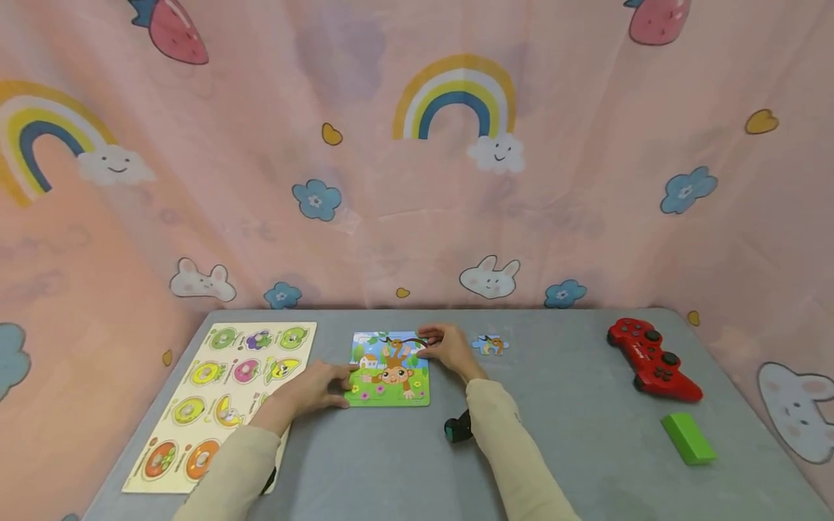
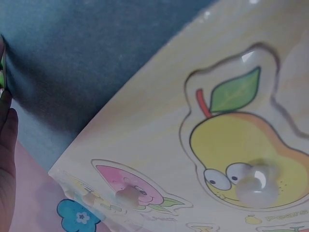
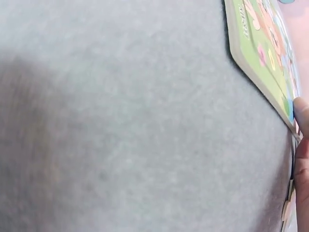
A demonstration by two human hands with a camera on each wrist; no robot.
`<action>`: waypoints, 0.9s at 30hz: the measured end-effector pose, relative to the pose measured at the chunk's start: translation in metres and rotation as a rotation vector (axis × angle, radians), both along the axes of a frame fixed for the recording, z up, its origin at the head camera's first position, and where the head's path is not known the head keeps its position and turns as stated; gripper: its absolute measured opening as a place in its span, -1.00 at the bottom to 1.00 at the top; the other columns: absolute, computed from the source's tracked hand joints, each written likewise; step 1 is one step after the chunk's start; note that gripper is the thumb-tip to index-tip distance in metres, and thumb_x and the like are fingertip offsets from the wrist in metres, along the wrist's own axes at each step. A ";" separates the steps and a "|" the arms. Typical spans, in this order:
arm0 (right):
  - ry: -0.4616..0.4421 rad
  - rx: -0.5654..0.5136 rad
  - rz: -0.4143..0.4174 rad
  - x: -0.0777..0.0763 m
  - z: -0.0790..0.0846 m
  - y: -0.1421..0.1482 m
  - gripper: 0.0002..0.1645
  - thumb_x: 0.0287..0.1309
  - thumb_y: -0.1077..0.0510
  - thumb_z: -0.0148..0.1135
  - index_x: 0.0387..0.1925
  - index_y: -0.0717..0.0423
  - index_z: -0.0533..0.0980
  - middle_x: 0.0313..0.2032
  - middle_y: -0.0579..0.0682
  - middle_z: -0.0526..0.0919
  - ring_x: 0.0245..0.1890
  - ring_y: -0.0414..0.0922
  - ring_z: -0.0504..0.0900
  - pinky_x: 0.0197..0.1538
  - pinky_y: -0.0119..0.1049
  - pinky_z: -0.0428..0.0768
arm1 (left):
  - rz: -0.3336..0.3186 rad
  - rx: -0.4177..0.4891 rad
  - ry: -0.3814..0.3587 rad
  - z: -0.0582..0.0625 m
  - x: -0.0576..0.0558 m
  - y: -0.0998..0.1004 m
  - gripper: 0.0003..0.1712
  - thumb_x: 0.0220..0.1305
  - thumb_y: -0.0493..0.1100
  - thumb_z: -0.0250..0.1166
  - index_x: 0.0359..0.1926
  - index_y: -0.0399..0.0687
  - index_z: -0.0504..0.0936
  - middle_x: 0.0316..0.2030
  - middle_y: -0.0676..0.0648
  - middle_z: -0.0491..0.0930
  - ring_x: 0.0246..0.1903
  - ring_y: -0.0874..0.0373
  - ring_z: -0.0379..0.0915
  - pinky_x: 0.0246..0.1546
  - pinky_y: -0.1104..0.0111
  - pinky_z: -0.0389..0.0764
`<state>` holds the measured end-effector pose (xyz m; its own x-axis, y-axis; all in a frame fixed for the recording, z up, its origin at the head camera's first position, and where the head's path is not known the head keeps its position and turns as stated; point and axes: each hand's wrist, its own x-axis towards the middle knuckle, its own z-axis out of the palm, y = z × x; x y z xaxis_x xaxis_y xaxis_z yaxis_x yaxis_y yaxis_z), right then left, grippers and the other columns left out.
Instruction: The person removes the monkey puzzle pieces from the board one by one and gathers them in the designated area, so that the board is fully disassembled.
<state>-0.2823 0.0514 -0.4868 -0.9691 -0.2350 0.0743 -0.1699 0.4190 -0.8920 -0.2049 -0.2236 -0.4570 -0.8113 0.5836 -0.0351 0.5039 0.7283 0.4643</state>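
A small monkey jigsaw puzzle lies on the grey table, its picture facing up. My left hand grips its left edge, with the thumb by the lower left corner. At the upper right side, my right hand holds the puzzle's edge with curled fingers. The right thumb shows against the board's rim in the right wrist view. Just right of that hand lies a loose blue-and-orange jigsaw section. Only a sliver of the left hand shows in the left wrist view.
Under the left forearm lies a cream fruit knob puzzle board. On the right are a red game controller and a green block. A small black object sits by the right sleeve. A pink patterned curtain hangs behind the table.
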 end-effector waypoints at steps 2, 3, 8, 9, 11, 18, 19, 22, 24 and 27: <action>0.006 0.021 -0.009 0.000 0.001 0.001 -0.56 -0.20 0.38 0.51 -0.16 0.31 0.62 -0.25 0.11 0.71 -0.34 -0.12 0.55 -0.20 -0.28 0.52 | -0.002 0.003 0.001 -0.001 -0.001 0.001 -0.81 0.04 -0.18 0.46 -0.41 -0.03 0.58 0.14 -0.18 0.53 0.01 0.03 0.52 -0.15 0.32 0.45; 0.009 0.034 -0.014 0.000 0.001 0.001 -0.56 -0.20 0.37 0.51 -0.16 0.31 0.62 -0.26 0.10 0.70 -0.35 -0.13 0.54 -0.21 -0.29 0.51 | -0.006 0.003 0.004 -0.001 -0.002 0.001 -0.81 0.03 -0.19 0.47 -0.41 -0.04 0.58 0.14 -0.18 0.53 -0.01 0.05 0.52 -0.17 0.33 0.44; -0.013 0.070 -0.039 0.000 0.000 0.001 -0.60 -0.19 0.31 0.53 -0.19 0.29 0.65 -0.37 0.04 0.67 -0.41 -0.18 0.51 -0.27 -0.32 0.49 | -0.020 0.009 0.013 -0.001 -0.002 0.002 -0.82 0.03 -0.20 0.47 -0.40 -0.05 0.59 0.14 -0.19 0.54 -0.05 0.08 0.52 -0.19 0.36 0.43; -0.018 0.072 -0.042 0.000 0.000 0.001 -0.61 -0.18 0.30 0.53 -0.20 0.28 0.65 -0.41 0.03 0.66 -0.43 -0.18 0.50 -0.28 -0.33 0.48 | -0.019 0.011 0.009 -0.001 -0.002 0.002 -0.82 0.03 -0.20 0.47 -0.40 -0.05 0.59 0.14 -0.19 0.53 -0.06 0.08 0.52 -0.20 0.37 0.43; -0.023 0.069 -0.043 0.000 0.000 0.001 -0.64 -0.18 0.30 0.53 -0.23 0.28 0.66 -0.46 0.00 0.63 -0.47 -0.19 0.47 -0.32 -0.33 0.45 | -0.008 0.010 -0.004 -0.001 -0.001 0.002 -0.82 0.04 -0.20 0.46 -0.39 -0.05 0.59 0.15 -0.19 0.53 -0.03 0.07 0.52 -0.19 0.36 0.43; -0.023 0.094 -0.028 -0.002 0.001 -0.001 -0.68 -0.15 0.30 0.51 -0.26 0.28 0.65 -0.50 0.00 0.55 -0.50 -0.19 0.40 -0.35 -0.35 0.39 | 0.010 0.003 -0.037 0.001 -0.001 0.002 -0.83 0.06 -0.19 0.45 -0.37 -0.03 0.59 0.17 -0.17 0.51 0.02 0.02 0.51 -0.16 0.33 0.45; -0.030 0.095 -0.024 -0.003 0.002 -0.001 -0.68 -0.15 0.31 0.51 -0.26 0.29 0.65 -0.48 0.01 0.55 -0.49 -0.19 0.39 -0.34 -0.36 0.39 | 0.008 0.003 -0.033 0.001 -0.001 0.002 -0.83 0.06 -0.19 0.45 -0.38 -0.03 0.59 0.17 -0.17 0.51 0.02 0.02 0.51 -0.16 0.33 0.44; -0.053 0.084 -0.011 -0.003 0.003 -0.003 -0.67 -0.13 0.34 0.49 -0.24 0.32 0.63 -0.44 0.05 0.55 -0.48 -0.19 0.37 -0.33 -0.36 0.38 | 0.001 0.004 -0.022 0.000 -0.002 0.001 -0.82 0.05 -0.19 0.46 -0.38 -0.03 0.58 0.16 -0.17 0.52 0.03 0.01 0.51 -0.15 0.33 0.45; -0.069 0.071 -0.005 -0.003 0.004 -0.004 -0.66 -0.13 0.35 0.48 -0.22 0.35 0.62 -0.44 0.05 0.53 -0.47 -0.18 0.35 -0.33 -0.37 0.36 | 0.003 0.006 -0.023 0.000 -0.002 0.000 -0.81 0.05 -0.19 0.46 -0.38 -0.03 0.58 0.16 -0.17 0.52 0.03 0.01 0.51 -0.15 0.33 0.44; -0.061 0.067 0.000 -0.002 0.004 -0.005 -0.65 -0.13 0.37 0.48 -0.22 0.37 0.61 -0.46 0.06 0.50 -0.48 -0.18 0.34 -0.34 -0.37 0.35 | 0.009 0.006 -0.030 0.000 -0.002 0.000 -0.82 0.05 -0.18 0.45 -0.37 -0.03 0.58 0.16 -0.17 0.51 0.04 0.01 0.51 -0.16 0.33 0.44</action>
<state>-0.2844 0.0465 -0.4825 -0.9713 -0.2377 -0.0009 -0.1162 0.4778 -0.8707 -0.2065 -0.2238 -0.4573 -0.8151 0.5766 -0.0561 0.4832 0.7301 0.4831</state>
